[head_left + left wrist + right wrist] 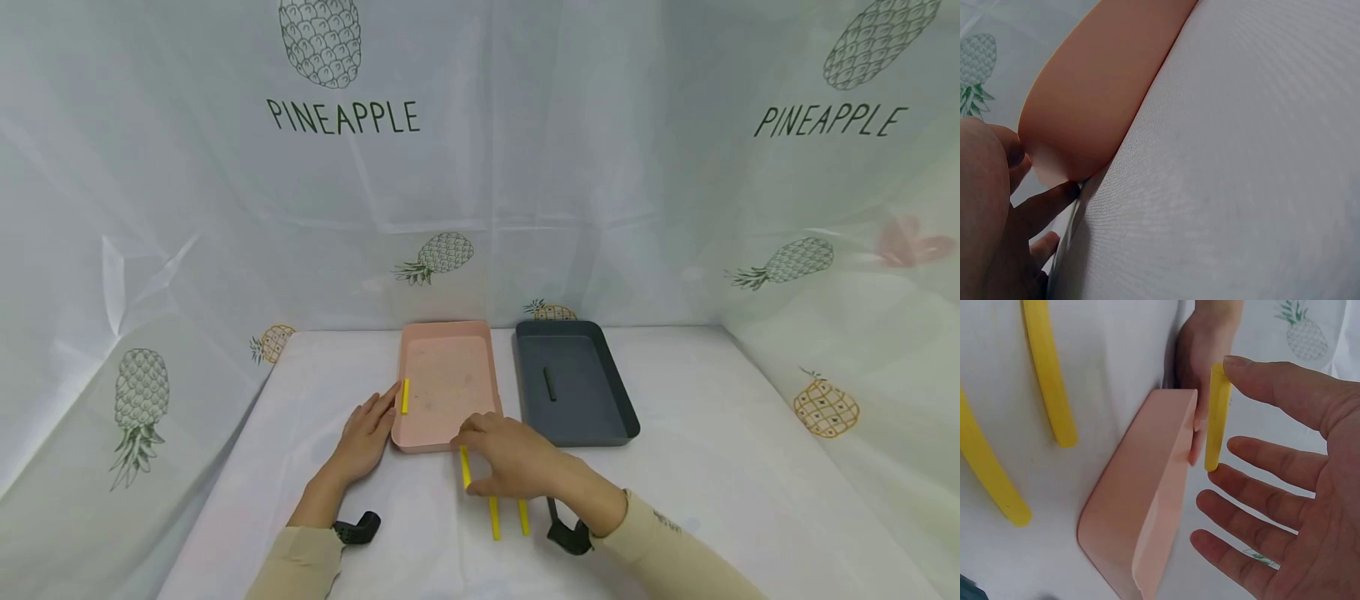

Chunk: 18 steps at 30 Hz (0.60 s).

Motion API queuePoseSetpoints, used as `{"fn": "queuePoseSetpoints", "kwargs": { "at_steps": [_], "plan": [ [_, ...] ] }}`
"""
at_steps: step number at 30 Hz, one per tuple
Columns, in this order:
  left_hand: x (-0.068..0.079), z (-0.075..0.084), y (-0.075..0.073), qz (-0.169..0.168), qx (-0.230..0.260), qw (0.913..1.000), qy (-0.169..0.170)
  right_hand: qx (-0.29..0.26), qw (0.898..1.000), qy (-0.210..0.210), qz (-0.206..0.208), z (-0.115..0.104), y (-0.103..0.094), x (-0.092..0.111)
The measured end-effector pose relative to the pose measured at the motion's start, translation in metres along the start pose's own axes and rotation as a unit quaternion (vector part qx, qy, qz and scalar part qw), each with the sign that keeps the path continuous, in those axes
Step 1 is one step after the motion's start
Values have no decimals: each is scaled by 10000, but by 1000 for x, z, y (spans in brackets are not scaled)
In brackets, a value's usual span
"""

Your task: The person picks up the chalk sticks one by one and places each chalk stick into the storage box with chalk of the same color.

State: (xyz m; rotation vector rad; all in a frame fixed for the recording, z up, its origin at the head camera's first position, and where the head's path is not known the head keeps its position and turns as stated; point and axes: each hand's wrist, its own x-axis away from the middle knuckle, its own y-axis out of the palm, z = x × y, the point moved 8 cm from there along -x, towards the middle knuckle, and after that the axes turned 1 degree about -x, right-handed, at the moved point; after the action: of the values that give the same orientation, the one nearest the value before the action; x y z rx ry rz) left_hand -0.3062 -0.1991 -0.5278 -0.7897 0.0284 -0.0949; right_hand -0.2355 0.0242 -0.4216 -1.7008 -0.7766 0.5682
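Between thumb and fingertip, my right hand (513, 457) pinches a yellow stick (1217, 419) by its two ends. It is raised at the near right corner of the pink tray (450, 367), in front of the rim. My left hand (362, 442) rests at the tray's left side, fingers extended and touching its outer wall (1097, 94). Inside the tray, along its left wall, lies another yellow stick (406, 396). Two more, a left yellow stick (494, 518) and a right yellow stick (523, 518), lie on the white cloth below my right hand.
To the right of the pink tray stands a dark grey tray (592, 367) holding one dark stick (550, 383). A white pineapple-print curtain (600, 208) hangs behind both trays and at the sides. Black camera mounts sit at both wrists.
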Motion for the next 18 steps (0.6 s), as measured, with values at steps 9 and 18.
{"fn": "queuePoseSetpoints", "kwargs": {
  "at_steps": [9,18],
  "plan": [
    [-1,-2,2,-17,-45,10000,6,41,10000,46,25,4,-10,-10],
    [-1,-2,3,-33,-88,9999,-51,-6,10000,-29,74,9,-16,-21]
  ]
}}
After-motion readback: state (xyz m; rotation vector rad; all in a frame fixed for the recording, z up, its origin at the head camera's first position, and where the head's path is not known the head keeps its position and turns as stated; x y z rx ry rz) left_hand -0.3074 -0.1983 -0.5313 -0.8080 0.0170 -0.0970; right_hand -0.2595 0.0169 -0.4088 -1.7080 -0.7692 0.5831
